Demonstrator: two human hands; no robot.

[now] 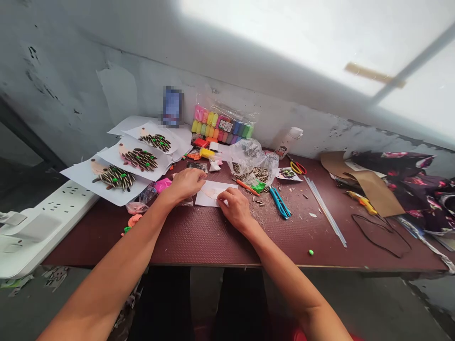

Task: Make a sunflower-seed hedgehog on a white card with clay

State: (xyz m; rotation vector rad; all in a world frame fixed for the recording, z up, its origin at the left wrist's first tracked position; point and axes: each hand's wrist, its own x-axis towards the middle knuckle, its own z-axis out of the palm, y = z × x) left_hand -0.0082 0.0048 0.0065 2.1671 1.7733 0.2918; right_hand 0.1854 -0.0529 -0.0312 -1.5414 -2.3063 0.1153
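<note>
A small white card [203,200] lies on the table in front of me, with a flat beige clay shape [210,192] on it. My right hand [235,207] is closed, its bent fingertips resting at the card's right side beside the clay; whatever is under them is hidden. Over the card's upper left edge, my left hand [188,184] is closed with the fingers curled down, and I cannot make out what they hold. A small dark packet [198,166] is just behind that hand. Sunflower seeds [261,173] lie in and around a clear plastic bag [249,151] beyond the card.
Hedgehog pictures of clay and seeds [117,177] lie on papers at left, near a white power strip [53,227]. Behind are clay packs [222,125] and a bottle [289,141]. A blue cutter [280,202], orange pen [248,187], scissors [297,166], glue sticks [325,210] and glue gun [362,202] lie right.
</note>
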